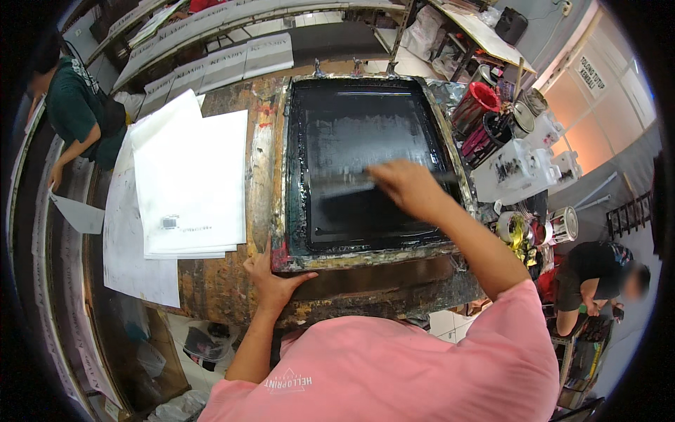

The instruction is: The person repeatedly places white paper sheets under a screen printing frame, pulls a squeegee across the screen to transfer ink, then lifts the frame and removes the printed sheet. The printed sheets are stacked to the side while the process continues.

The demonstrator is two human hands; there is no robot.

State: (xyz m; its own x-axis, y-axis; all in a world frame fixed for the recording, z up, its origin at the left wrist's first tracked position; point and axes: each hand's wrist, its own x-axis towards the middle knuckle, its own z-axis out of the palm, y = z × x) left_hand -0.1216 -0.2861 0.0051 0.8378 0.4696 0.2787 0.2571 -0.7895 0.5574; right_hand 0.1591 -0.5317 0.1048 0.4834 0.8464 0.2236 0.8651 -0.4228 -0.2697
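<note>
A screen-printing frame [279,211] lies on a stained wooden table, its dark mesh [365,137] coated with wet-looking black ink. Over the mesh, my right hand [408,188] is closed around a dark squeegee [341,202]; both are smeared by motion, and the blade's edge cannot be made out. At the frame's near left corner, my left hand [273,283] grips the rim, thumb along the front edge and fingers against the left side. White printed sheets [190,169] lie stacked unevenly left of the frame.
Hinge clamps [356,68] line the frame's far edge. Paint cans [479,102] and white plastic jugs [517,169] crowd the right side. One person [81,112] handles a sheet at far left; another [594,278] sits at right. Long racks [246,14] with printed pieces stand beyond.
</note>
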